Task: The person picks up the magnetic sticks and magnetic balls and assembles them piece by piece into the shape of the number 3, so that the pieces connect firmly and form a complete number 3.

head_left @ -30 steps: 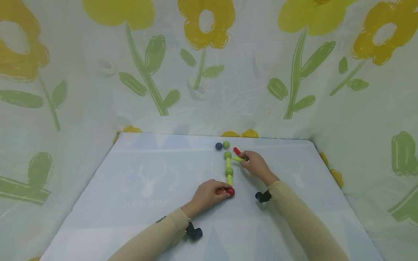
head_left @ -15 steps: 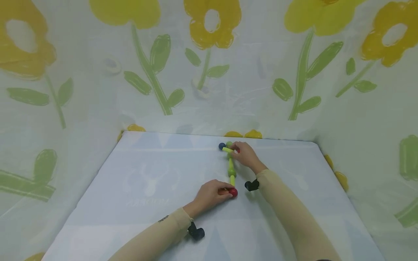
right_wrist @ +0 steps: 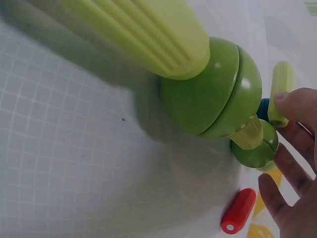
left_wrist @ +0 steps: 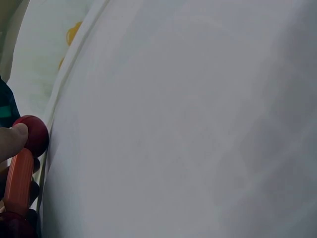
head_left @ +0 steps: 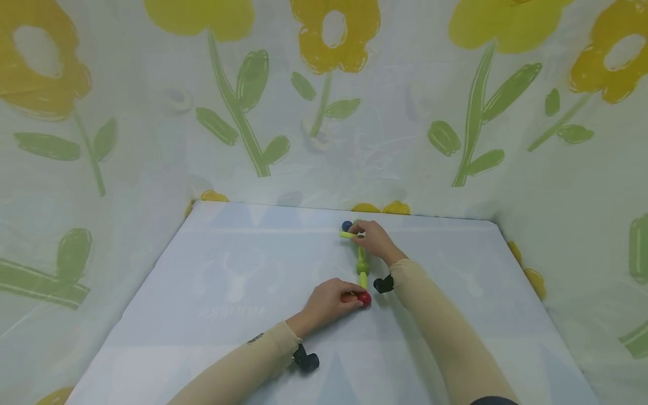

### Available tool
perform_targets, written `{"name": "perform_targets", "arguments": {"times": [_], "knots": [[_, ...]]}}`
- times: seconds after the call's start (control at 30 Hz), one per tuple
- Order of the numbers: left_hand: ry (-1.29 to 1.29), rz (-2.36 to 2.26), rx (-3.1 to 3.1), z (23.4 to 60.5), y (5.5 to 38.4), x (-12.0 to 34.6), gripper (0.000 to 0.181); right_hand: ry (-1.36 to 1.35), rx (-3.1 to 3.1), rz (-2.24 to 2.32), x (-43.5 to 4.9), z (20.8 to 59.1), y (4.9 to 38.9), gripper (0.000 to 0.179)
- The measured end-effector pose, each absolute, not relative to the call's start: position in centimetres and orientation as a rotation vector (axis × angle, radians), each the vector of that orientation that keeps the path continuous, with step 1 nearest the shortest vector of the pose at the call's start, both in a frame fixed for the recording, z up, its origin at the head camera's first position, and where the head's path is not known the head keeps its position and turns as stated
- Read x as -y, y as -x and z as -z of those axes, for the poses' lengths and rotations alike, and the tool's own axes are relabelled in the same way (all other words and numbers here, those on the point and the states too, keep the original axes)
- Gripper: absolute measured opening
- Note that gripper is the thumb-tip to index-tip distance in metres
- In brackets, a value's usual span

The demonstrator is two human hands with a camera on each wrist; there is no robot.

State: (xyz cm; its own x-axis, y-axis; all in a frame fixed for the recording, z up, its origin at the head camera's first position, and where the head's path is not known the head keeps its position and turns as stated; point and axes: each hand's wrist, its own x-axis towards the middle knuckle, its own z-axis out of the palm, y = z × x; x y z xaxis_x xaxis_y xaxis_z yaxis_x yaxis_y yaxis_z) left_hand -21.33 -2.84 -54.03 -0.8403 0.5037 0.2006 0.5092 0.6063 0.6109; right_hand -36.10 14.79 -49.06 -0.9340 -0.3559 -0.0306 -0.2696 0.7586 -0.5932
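Observation:
My left hand [head_left: 326, 304] grips a red ball [head_left: 364, 298] at the near end of a chain of balls and ribbed rods. In the left wrist view the thumb presses this red ball [left_wrist: 34, 136], with an orange-red rod [left_wrist: 20, 181] beside it. From the ball, a yellow-green rod [head_left: 363, 279] leads away to a green ball [head_left: 362, 267]. At the far end, my right hand [head_left: 376, 239] pinches a loose yellow-green rod [right_wrist: 281, 89] between thumb and finger, above another green ball [right_wrist: 255, 153]. A blue ball [head_left: 346, 225] lies just beyond that rod.
A red rod [right_wrist: 238, 210] lies on the table beside the chain, below the right fingers in the right wrist view. The white table [head_left: 243, 253] ends at a flowered curtain [head_left: 385, 140] at the back and sides.
My right hand has carried the yellow-green rod left and away, from the right of the chain to near the blue ball. The left hand stays on the red ball.

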Motion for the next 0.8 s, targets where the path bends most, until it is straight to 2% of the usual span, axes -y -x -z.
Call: {"name": "perform_targets", "arguments": {"times": [0.8], "knots": [[0.909,1.102,2.778,53.96,21.21,2.83,0.026,0.448,-2.793,0.830,-14.50,49.96,35.93,0.019]]}}
